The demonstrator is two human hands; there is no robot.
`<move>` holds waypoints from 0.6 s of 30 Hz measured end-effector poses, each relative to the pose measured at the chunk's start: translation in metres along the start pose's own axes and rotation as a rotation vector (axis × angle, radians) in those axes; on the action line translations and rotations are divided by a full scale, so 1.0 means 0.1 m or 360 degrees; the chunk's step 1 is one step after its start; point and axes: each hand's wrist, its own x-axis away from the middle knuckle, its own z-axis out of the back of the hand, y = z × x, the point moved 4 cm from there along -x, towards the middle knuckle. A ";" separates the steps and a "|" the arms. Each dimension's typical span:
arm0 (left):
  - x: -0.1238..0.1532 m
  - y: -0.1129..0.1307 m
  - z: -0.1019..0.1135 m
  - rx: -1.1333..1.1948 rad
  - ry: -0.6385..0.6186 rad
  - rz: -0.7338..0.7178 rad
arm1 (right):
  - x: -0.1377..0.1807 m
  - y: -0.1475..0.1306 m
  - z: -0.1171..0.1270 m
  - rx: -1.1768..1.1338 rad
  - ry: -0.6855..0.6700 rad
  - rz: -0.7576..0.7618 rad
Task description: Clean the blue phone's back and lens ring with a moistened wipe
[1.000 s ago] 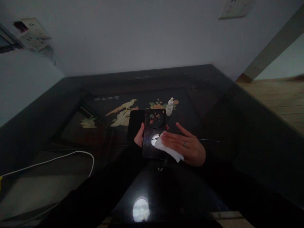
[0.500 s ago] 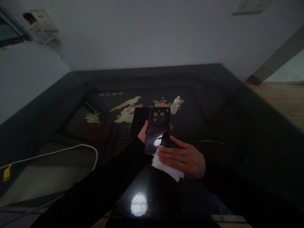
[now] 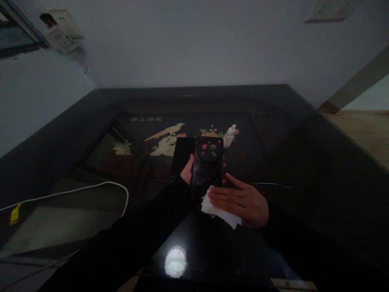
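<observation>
A dark phone point(image 3: 207, 172) with a big round camera module faces back-side up above the table. My left hand point(image 3: 187, 170) is wrapped round it, thumb along the left edge and fingertips showing at the right edge. My right hand point(image 3: 243, 201), with a ring on one finger, presses a folded white tissue point(image 3: 223, 214) against the phone's lower right corner. Behind the phone lies a flat black rectangular object point(image 3: 181, 156), partly covered by it. A small dropper bottle point(image 3: 229, 137) with a white top stands just beyond the phone's upper right corner.
The glossy black table point(image 3: 273, 134) carries a bird-and-flower picture and reflects a bright light. A white cable point(image 3: 91, 185) with a yellow tag point(image 3: 14, 214) runs along the left. Wall sockets point(image 3: 65, 34) are at the upper left, and another socket panel point(image 3: 330, 10) at the upper right.
The whole view has shifted slightly, with things now a little further right. The bright reflection on the phone's back is gone. The tissue stays at the phone's lower corner under my right hand.
</observation>
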 end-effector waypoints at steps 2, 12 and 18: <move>0.01 0.01 -0.01 -0.0013 -0.0005 -0.0029 | 0.05 0.03 0.04 -0.0003 0.0072 -0.0013; 0.00 -0.11 -0.07 0.0068 -0.0079 0.0192 | -0.25 -0.16 -0.15 0.0062 -0.0034 -0.0051; 0.01 -0.05 -0.04 0.0035 -0.0019 0.0123 | -0.18 -0.12 -0.09 0.0007 0.0030 0.0065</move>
